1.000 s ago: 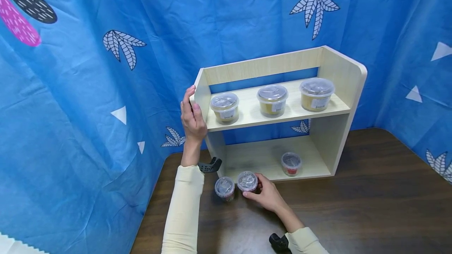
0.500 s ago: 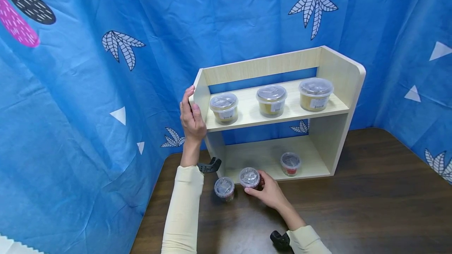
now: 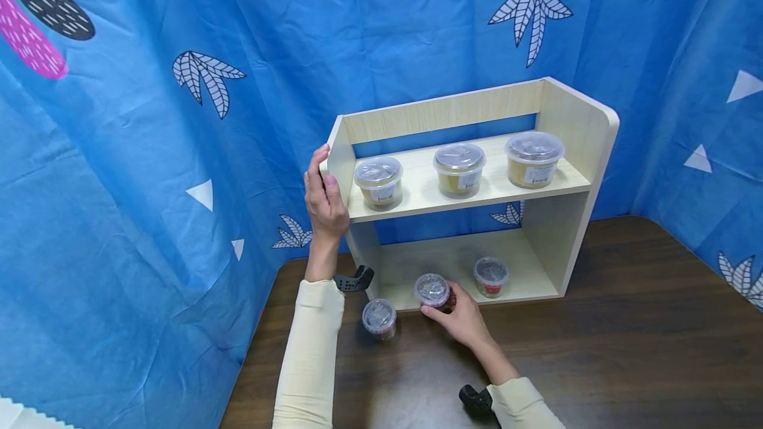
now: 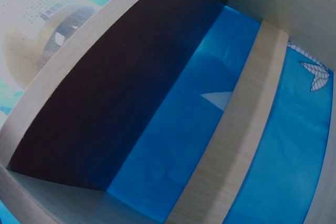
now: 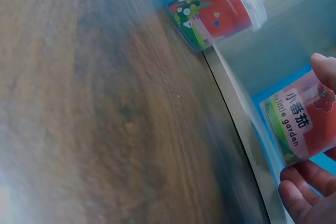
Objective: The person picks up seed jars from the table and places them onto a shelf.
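My right hand (image 3: 463, 318) pinches a small clear lidded cup (image 3: 432, 290) between thumb and fingers, at the front edge of the lower shelf board. In the right wrist view this cup (image 5: 299, 116) has a red and green label reading "little garden", with fingers (image 5: 302, 190) against its base. My left hand (image 3: 326, 197) rests against the left side panel of a pale wooden two-tier shelf (image 3: 471, 243), its fingers extended up the edge. A second small cup (image 3: 379, 318) stands on the table beside the shelf's left front corner. Another small cup (image 3: 491, 277) sits on the lower board, right of the held one.
Three larger lidded tubs, a left one (image 3: 379, 183), a middle one (image 3: 459, 169) and a right one (image 3: 534, 159), stand on the upper board. The shelf stands on a dark wooden table (image 3: 644, 343). Behind and beside it hangs a blue patterned curtain (image 3: 417, 32).
My right hand has lifted the small cup from beside the other one on the table, moving it right and toward the lower shelf. My left hand has stayed on the side panel.
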### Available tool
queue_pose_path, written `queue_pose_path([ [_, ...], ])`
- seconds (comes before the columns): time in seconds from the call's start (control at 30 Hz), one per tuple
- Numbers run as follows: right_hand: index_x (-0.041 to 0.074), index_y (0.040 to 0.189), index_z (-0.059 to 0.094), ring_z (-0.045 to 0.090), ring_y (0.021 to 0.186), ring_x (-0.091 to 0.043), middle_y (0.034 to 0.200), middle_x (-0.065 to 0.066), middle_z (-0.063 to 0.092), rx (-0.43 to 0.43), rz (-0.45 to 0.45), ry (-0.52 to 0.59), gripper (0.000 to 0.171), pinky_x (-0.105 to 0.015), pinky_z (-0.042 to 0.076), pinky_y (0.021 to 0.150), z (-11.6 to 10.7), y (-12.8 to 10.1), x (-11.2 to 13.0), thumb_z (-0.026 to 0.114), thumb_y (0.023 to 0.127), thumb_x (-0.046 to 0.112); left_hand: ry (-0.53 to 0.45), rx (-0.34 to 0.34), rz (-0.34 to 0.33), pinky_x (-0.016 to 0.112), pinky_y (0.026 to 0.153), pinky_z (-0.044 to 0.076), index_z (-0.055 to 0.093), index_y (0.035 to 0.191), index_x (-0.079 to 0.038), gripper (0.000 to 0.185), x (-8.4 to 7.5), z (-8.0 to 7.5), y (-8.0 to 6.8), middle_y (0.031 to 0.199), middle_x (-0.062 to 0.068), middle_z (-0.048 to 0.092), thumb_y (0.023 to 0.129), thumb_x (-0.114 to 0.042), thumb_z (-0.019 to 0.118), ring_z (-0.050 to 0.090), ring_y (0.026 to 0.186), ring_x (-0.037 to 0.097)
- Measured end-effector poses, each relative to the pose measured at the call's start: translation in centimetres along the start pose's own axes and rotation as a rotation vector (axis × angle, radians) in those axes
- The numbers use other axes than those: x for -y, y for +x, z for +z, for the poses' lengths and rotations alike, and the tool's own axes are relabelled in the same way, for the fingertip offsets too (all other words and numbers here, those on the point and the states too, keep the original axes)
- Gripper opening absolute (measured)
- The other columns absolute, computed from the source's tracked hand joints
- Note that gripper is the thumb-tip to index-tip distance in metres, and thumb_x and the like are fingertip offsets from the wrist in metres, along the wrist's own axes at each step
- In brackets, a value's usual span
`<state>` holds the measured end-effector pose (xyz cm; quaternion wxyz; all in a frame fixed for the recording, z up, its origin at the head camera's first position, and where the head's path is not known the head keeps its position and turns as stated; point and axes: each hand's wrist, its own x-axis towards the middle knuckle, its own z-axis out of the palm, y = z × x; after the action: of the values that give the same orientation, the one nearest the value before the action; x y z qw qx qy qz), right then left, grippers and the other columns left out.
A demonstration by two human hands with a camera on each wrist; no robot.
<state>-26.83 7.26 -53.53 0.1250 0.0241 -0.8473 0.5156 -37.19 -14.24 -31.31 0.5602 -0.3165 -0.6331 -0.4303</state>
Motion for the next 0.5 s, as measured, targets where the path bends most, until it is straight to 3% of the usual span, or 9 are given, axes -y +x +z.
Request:
queue_pose_path([
  [0.3,-0.005,0.128,0.055,0.064,0.101,-0.031,0.115,-0.019,0.064,-0.042,0.026,0.019,0.071,-0.046,0.052,0.086,-0.4,0.8,-0.6,0.085,0.076,0.032,0.013,0.004,-0.004,0.051,0.084,0.050,0.049,0.135,0.002,0.043,0.1,-0.1,-0.1,0.138,0.017,0.054,0.094,-0.007,0.038,0.052,0.114,0.036],
  [0.5,-0.006,0.127,0.054,0.064,0.103,-0.035,0.114,-0.022,0.065,-0.070,0.050,0.019,0.069,-0.049,0.052,0.089,-0.5,1.1,-1.0,0.085,0.077,0.030,0.012,-0.007,0.002,0.054,0.081,0.050,0.048,0.132,0.009,0.043,-0.4,0.1,0.1,0.135,0.024,0.053,0.090,0.004,0.040,0.052,0.111,0.042],
])
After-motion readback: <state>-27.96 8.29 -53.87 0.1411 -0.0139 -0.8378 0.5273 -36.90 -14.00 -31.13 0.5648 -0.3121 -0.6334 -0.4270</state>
